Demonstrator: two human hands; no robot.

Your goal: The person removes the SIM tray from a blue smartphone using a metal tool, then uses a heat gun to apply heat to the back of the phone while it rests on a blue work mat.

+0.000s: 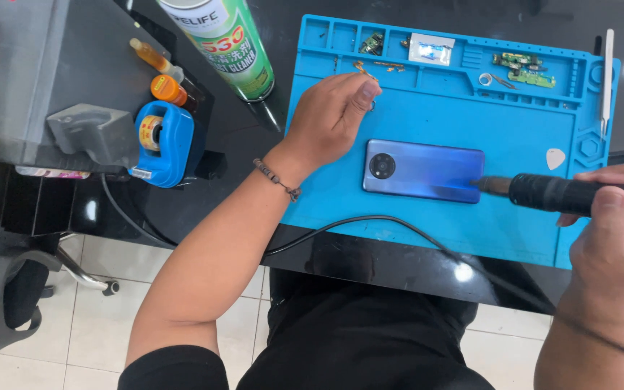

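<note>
Gripping black hot-air wand (pixel 579 195) in right hand (pixel 615 245), nozzle at blue phone (pixel 423 170), left hand (pixel 330 115) loosely curled, empty

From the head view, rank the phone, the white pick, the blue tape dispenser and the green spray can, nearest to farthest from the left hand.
Measured from the left hand:
1. Phone, just right of the hand and below it, lying back up on the blue mat.
2. Green spray can, up and to the left.
3. Blue tape dispenser, farther left, off the mat.
4. White pick, far right on the mat.
</note>
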